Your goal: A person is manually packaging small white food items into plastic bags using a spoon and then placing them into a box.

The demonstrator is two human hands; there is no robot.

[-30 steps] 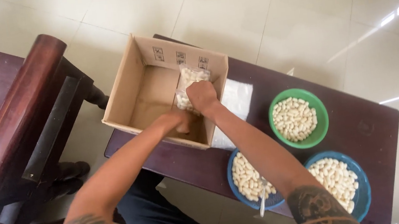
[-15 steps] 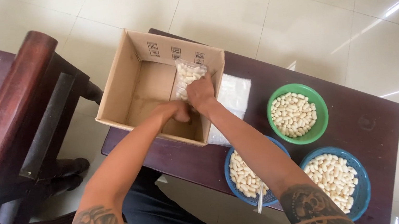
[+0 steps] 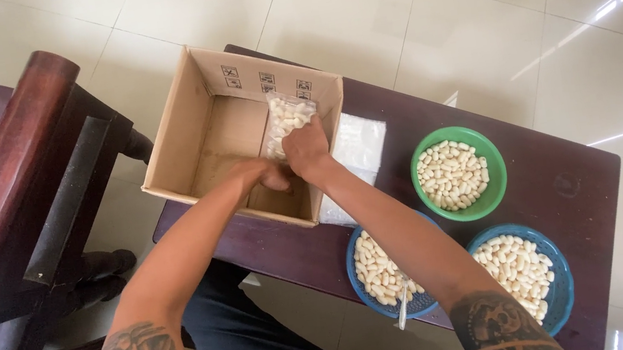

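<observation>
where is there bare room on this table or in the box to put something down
Free: the cardboard box floor left of the clear bag of pale pieces, and the dark table top right of the green bowl. Crowded: the box's right corner, where the left hand and right hand meet, and around the two blue bowls.

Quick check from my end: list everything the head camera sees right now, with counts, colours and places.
cardboard box: one, brown, open, on the table's left end
clear bag: one, filled with pale pieces, inside the box at its right wall
flat clear bags: a stack, right of the box
green bowl: one, pale pieces, mid table
blue bowls: two, pale pieces, near edge
spoon: one, metal, in the left blue bowl
table: one, dark wood
chair: dark wood, left
left hand: in the box
right hand: on the filled bag
</observation>
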